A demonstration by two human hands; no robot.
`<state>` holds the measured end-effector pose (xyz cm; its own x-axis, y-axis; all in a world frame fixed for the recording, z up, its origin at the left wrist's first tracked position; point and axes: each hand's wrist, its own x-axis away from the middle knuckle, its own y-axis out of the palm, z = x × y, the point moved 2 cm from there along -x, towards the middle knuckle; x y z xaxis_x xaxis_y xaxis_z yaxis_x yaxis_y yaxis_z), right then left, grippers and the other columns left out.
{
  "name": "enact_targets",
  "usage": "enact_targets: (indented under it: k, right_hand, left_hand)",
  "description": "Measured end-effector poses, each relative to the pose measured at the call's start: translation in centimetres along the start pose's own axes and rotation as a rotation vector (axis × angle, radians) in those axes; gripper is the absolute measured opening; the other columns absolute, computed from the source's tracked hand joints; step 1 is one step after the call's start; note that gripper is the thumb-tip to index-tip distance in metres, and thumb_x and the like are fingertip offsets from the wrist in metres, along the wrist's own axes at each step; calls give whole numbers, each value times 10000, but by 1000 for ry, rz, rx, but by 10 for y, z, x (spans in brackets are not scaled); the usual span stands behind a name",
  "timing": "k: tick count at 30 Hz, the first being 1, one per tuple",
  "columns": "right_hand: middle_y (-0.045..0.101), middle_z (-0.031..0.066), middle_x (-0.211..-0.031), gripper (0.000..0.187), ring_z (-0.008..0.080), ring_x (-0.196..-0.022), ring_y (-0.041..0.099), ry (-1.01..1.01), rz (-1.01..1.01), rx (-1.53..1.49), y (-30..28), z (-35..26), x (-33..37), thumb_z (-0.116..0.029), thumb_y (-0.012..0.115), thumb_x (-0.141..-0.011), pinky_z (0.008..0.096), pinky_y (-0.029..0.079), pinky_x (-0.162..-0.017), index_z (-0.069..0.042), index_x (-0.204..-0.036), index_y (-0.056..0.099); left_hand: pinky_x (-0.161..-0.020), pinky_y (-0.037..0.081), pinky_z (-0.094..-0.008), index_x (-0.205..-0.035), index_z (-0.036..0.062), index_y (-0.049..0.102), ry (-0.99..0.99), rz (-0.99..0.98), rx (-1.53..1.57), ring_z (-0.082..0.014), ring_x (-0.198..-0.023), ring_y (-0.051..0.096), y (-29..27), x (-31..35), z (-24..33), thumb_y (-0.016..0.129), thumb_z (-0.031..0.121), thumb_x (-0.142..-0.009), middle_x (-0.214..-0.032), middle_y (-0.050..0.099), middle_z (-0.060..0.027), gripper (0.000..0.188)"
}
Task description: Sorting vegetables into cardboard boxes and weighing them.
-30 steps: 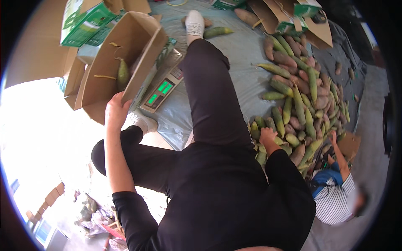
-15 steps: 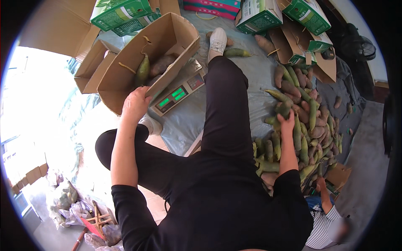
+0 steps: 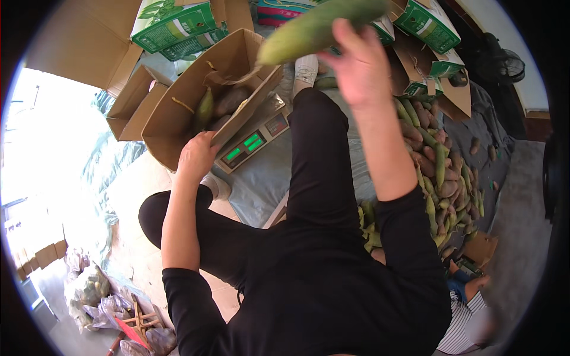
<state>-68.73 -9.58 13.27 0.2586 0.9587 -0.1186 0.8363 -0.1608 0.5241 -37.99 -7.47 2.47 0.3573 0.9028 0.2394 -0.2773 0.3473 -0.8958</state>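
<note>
My right hand (image 3: 363,71) is raised at the upper middle, gripping a large green radish (image 3: 317,31) that lies nearly level above the box's right side and is slightly blurred. My left hand (image 3: 198,155) has its fingers hooked over the near rim of an open cardboard box (image 3: 169,132). The box tilts and rests on a digital scale (image 3: 252,146) with lit green displays. Inside it are a green radish (image 3: 205,107) and some reddish-brown root vegetables (image 3: 231,101). To my right lies a big pile of green and reddish root vegetables (image 3: 445,172).
Green-and-white cartons (image 3: 424,26) stand at the far side, with another green carton (image 3: 178,26) behind the box. A fan (image 3: 504,65) is at the far right. Bagged goods (image 3: 89,291) sit at lower left. A person in a striped shirt (image 3: 457,326) is by the pile.
My right hand has lifted the green radish from the pile and carried it far and left, near the box. My left hand stays on the box rim.
</note>
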Motion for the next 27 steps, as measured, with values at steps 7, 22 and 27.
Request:
enact_targets:
  k: [7,22,27]
  right_hand:
    - [542,100,-1122,389,267,-1071,503,598,142,-202,44,102,-17,-212,672,-828,538,441,-874,-64,-1143,498]
    - [623,56,-946,312,158,-855,595,400,313,857,-220,49,87,-184,660,-787,298,471,-715,-38,-1058,606]
    - [636,153,-996,298,287,-947,603,660,132,1416,-354,91,219,-196,659,-739,373,476,-818,-27,-983,636]
  left_hand:
    - [-835,459,-416,-1098,39,589,32,-7,-25,-347,-976,571,4,-3,2,622,120,-778,-1035,605,-169,332]
    - [-827,457,-422,-1107,10,576,39,-11,-17,-377,-961,577,6,-10,-16,593,113,-798,-1015,613,-215,326]
    - [-784,462,-403,-1070,12,591,-37,-96,36,-365,-900,598,7,-10,-5,567,113,-805,-961,624,-210,284]
